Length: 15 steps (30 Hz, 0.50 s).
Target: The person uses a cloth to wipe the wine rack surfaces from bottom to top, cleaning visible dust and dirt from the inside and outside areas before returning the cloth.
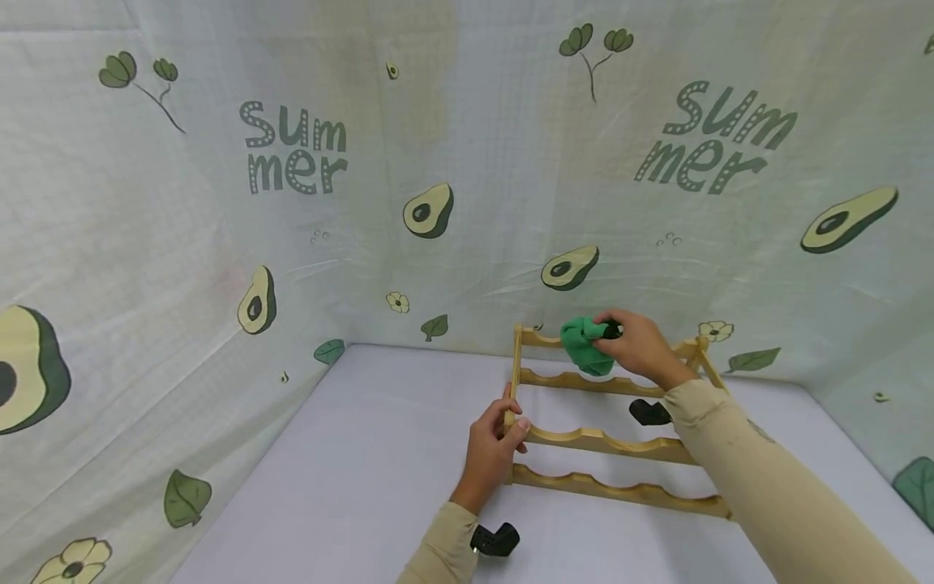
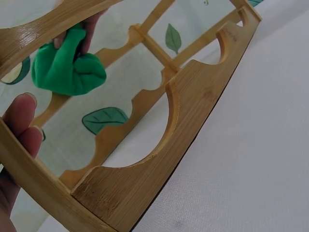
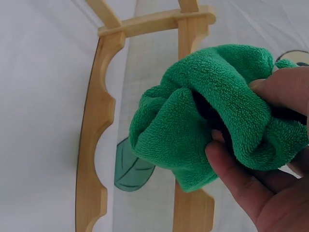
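Note:
A light wooden rack (image 1: 584,439) with scalloped rails stands on the white surface. My left hand (image 1: 490,442) grips the rack's left end, with fingers curled round the upright (image 2: 29,179). In my right hand (image 1: 636,345) a bunched green terry cloth (image 3: 207,116) is pinched between thumb and fingers. The cloth hangs over the rack's back rail (image 1: 554,380), near its left half. In the right wrist view the cloth's folds cover part of that rail and some of the fingers.
A black wrist camera (image 1: 496,539) sits at the left wrist, another black one (image 1: 648,412) under the right. Behind the white table (image 1: 379,454) hangs a pale curtain (image 1: 481,105) printed with avocados, leaves and lettering. It also rises along both sides.

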Each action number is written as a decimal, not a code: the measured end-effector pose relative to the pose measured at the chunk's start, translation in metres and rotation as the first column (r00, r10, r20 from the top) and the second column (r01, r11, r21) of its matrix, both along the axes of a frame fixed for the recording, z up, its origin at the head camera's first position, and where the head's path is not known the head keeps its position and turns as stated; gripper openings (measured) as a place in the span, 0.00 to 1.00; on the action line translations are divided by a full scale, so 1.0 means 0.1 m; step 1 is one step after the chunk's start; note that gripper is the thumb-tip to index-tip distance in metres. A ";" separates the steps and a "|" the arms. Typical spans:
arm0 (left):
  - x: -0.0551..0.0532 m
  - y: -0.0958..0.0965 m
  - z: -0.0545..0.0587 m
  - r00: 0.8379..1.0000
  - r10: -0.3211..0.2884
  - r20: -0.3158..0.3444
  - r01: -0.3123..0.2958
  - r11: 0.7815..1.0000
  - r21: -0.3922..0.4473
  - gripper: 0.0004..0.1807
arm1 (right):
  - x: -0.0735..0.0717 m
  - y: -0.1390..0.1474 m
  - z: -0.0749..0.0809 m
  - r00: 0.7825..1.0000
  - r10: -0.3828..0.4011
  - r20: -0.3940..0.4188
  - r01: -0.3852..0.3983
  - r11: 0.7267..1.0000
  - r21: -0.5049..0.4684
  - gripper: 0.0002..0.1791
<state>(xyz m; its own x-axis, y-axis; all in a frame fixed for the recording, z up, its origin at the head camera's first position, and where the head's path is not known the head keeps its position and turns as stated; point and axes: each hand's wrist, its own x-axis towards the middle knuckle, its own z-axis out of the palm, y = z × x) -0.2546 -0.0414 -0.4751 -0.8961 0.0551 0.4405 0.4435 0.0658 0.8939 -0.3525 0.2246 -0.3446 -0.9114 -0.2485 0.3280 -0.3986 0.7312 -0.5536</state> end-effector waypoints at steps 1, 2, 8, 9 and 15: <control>0.00 0.00 0.01 1.000 0.004 0.001 -0.004 1.000 -0.003 0.07 | 0.00 -0.01 0.01 1.000 0.004 -0.003 -0.004 1.000 -0.003 0.19; -0.01 0.01 0.01 1.000 0.008 0.001 -0.008 1.000 -0.005 0.06 | 0.00 -0.02 0.02 1.000 0.007 -0.005 -0.007 1.000 -0.007 0.19; -0.02 0.01 -0.01 1.000 0.013 0.006 -0.013 1.000 0.004 0.07 | -0.03 -0.06 0.02 1.000 0.010 -0.006 -0.010 1.000 -0.020 0.18; -0.02 0.00 -0.01 1.000 0.011 0.009 -0.011 1.000 0.006 0.07 | -0.04 -0.06 0.01 1.000 0.011 -0.009 -0.011 1.000 -0.020 0.18; -0.02 0.00 -0.02 1.000 0.007 0.005 -0.007 1.000 -0.005 0.06 | -0.06 -0.10 0.01 1.000 0.013 -0.008 -0.013 0.999 -0.029 0.19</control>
